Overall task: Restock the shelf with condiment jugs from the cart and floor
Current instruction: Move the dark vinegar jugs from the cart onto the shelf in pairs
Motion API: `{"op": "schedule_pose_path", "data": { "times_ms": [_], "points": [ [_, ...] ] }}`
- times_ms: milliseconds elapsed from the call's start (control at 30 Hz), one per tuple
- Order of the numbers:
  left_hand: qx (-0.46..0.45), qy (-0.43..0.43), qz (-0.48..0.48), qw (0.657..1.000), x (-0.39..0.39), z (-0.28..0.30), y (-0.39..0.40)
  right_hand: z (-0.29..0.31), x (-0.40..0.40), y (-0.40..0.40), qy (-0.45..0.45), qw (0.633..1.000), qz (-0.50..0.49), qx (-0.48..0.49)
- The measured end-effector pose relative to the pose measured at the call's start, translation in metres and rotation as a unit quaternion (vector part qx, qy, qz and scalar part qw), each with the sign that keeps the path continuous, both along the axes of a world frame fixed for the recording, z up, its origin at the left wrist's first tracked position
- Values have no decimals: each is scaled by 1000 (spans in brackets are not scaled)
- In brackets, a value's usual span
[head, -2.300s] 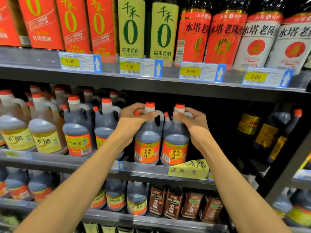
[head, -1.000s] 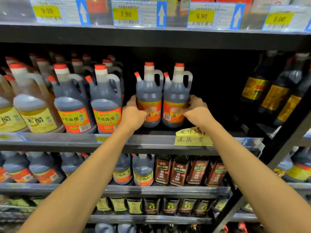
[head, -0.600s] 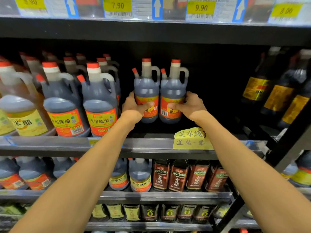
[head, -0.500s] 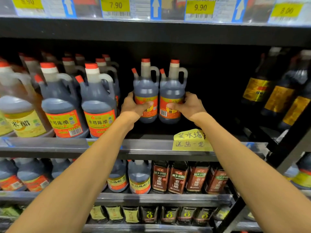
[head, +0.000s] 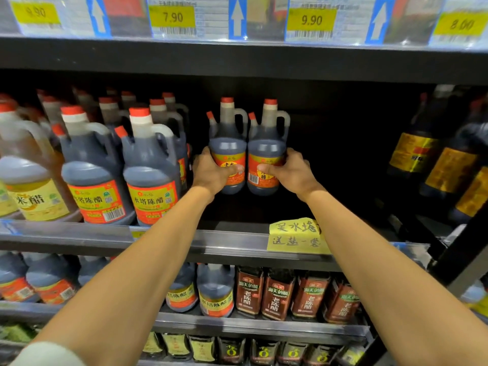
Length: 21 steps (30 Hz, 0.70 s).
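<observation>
Two dark plastic vinegar jugs with red caps, side spouts and loop handles are standing upright side by side, deep on the middle shelf (head: 232, 240). The left hand (head: 212, 173) is wrapping the left jug (head: 227, 146); the right hand (head: 290, 171) is gripping the right jug (head: 267, 146). Their orange labels are partly covered. A yellow handwritten note (head: 295, 237) is hanging from the shelf edge, and the price tags above are reading 7.90 (head: 173, 17) and 9.90 (head: 311, 20).

price tags (head: 311, 21) "7.90", "9.90", "8.00" on upper shelf edge; "水塔陈醋" on jug label (head: 152, 201)
</observation>
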<state>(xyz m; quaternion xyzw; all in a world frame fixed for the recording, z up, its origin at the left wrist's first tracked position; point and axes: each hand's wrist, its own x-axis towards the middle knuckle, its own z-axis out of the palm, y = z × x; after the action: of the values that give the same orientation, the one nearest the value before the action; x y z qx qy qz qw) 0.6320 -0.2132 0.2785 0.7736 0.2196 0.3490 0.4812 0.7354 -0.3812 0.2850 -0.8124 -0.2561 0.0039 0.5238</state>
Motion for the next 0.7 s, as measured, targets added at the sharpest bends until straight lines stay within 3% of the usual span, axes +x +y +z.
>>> {"op": "schedule_pose_path", "data": {
  "times_ms": [400, 700],
  "points": [
    [-16, 40, 64, 997, 37, 1, 22, 9, 21, 30, 4, 999, -27, -29],
    [-52, 42, 59, 996, 48, 2, 30, 3, 45, 52, 26, 998, -43, -29]
  ]
}}
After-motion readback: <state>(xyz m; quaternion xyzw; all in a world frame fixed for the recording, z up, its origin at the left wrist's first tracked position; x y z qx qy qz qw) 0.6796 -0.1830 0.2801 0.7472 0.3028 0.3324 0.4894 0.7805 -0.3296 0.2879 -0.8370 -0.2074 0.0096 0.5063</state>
